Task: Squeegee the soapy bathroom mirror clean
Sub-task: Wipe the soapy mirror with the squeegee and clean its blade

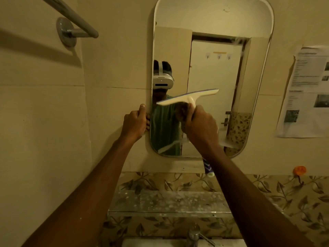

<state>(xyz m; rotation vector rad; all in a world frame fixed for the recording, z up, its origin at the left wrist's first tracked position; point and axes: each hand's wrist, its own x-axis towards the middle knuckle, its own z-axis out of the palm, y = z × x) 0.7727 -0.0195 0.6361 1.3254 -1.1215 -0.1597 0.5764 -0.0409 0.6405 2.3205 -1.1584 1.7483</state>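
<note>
A tall mirror (213, 20) with rounded corners hangs on the tiled wall. My right hand (200, 124) grips the handle of a cream squeegee (187, 97), whose blade lies tilted across the middle of the glass, right end higher. My left hand (136, 122) holds the mirror's left edge at mid-height, thumb on the frame. Faint soapy streaks show near the upper right and lower left of the glass. The mirror reflects a person wearing a white headset.
A chrome towel bar (71, 31) juts from the wall at upper left. Printed sheets (306, 91) are stuck on the wall at right. Below are a spotted glass shelf (169, 204), a blue-white tube (208, 169), an orange hook (300, 170) and a tap (194, 234).
</note>
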